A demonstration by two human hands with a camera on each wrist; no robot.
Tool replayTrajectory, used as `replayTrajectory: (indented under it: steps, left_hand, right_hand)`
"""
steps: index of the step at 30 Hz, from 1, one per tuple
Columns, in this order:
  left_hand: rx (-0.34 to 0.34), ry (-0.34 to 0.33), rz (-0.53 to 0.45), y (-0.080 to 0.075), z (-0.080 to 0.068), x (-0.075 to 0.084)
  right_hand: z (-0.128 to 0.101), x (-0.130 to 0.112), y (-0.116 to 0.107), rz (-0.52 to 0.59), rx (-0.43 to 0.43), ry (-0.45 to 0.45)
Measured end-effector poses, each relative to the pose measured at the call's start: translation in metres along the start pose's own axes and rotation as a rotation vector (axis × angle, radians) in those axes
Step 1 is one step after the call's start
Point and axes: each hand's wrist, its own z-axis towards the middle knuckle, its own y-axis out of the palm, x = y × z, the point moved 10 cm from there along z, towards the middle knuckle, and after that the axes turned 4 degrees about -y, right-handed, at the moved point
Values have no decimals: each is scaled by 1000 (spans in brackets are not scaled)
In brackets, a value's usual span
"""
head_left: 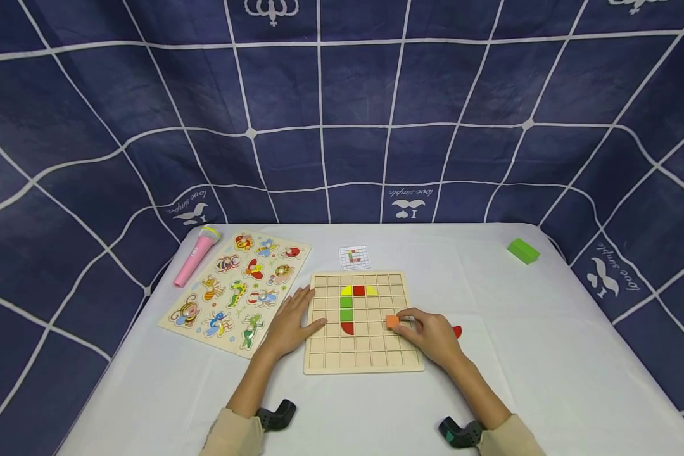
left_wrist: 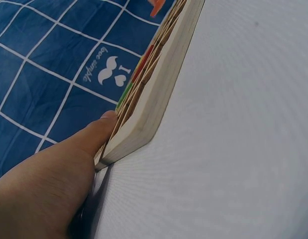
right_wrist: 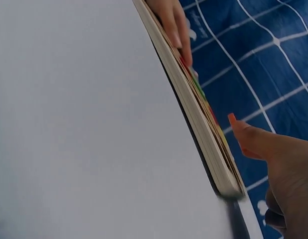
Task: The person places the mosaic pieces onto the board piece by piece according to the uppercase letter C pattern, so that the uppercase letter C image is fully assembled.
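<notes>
Right hand (head_left: 433,335) pinching orange tile (head_left: 392,322) over right part of wooden grid board (head_left: 358,364), grip seemingly fingertips only, partly hidden. Left hand (head_left: 291,323) flat, fingers straight, steadying board's left edge. Red piece (head_left: 458,331) half hidden behind right hand.

head: above, forward-down | wrists: close, probably table-level | shared: grid board (head_left: 362,323)

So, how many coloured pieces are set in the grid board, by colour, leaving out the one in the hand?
Pieces set in the grid board:
Yellow pieces: 2
Red pieces: 2
Green pieces: 2
Total: 6
</notes>
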Motion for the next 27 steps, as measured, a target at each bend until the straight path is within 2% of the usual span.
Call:
replayTrajectory:
  steps: [11,17,27]
  left_hand:
    - [-4,-9,-8,0,0,0]
    - [-10,-15,-14,1,0,-1]
    - [1,-4,-16,0,0,0]
  right_hand:
    - [12,-32,36,9,-56,-38]
    - [14,-36,46,11,-86,-39]
    - [15,-39,51,-19,-77,-88]
